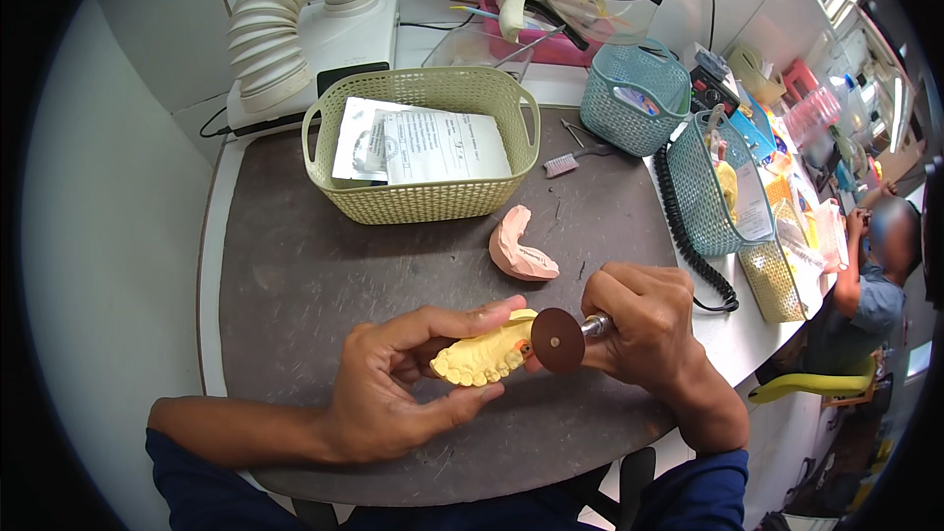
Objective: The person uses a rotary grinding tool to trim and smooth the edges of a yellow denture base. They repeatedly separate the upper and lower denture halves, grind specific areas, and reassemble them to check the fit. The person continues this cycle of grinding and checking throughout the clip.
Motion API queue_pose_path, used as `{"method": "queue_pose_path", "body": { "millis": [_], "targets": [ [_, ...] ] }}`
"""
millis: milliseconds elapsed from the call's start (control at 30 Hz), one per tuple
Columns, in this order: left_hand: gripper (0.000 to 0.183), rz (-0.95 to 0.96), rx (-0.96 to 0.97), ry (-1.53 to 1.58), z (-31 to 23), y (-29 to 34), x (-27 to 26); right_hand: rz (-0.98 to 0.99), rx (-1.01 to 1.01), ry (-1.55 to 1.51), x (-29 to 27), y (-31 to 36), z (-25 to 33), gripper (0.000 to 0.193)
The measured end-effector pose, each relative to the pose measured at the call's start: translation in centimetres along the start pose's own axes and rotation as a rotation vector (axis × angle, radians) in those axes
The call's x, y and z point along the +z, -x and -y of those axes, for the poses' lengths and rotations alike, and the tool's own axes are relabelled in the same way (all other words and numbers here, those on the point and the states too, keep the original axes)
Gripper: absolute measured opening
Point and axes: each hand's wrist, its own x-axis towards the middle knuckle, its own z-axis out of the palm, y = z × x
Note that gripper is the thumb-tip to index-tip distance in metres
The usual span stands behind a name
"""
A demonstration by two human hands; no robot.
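Observation:
My left hand (403,374) grips a yellow plaster dental model (479,354), its row of teeth turned toward me. An orange-red patch marks the model's right end. In my right hand (644,324) is a rotary handpiece (596,324) with a dark brown cutting disc (558,340) on its tip. The disc stands at the right end of the yellow model; whether it touches, I cannot tell. Most of the handpiece is hidden inside my fist. Beyond my hands a pink plaster dental model (518,246) lies on the dark tabletop (285,285).
An olive basket (423,202) holding papers stands behind the pink model. A small brush (562,165) lies to its right. Blue baskets (637,98) and a black coiled cord (678,226) line the right side. A white ribbed hose (261,29) arches at back left. Another person (865,285) sits far right.

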Motion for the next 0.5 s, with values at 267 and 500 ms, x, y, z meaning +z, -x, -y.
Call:
{"method": "queue_pose_path", "body": {
  "millis": [267,500],
  "targets": [
    [0.043,-0.048,-0.036,0.003,-0.30,0.02,0.36,0.001,-0.017,-0.005,-0.03,-0.14,0.16,0.051],
    [0.047,0.000,0.025,-0.020,0.02,0.00,0.00,0.005,-0.043,-0.009,-0.10,-0.17,0.16,0.051]
  ]
}}
